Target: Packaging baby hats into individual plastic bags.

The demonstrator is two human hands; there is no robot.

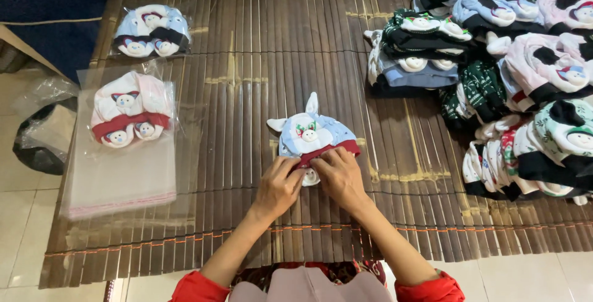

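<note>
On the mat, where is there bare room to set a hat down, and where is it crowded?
Bare mat lies between the bagged hats at left and the loose hat pile at right, above the blue hat that both hands press. Another free strip runs along the near edge. The right side is crowded; clear bags cover the left.

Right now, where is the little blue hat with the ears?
In the head view, the blue hat lies mid-mat on the bamboo mat, just beyond the left hand and right hand, which touch its red brim.
</note>
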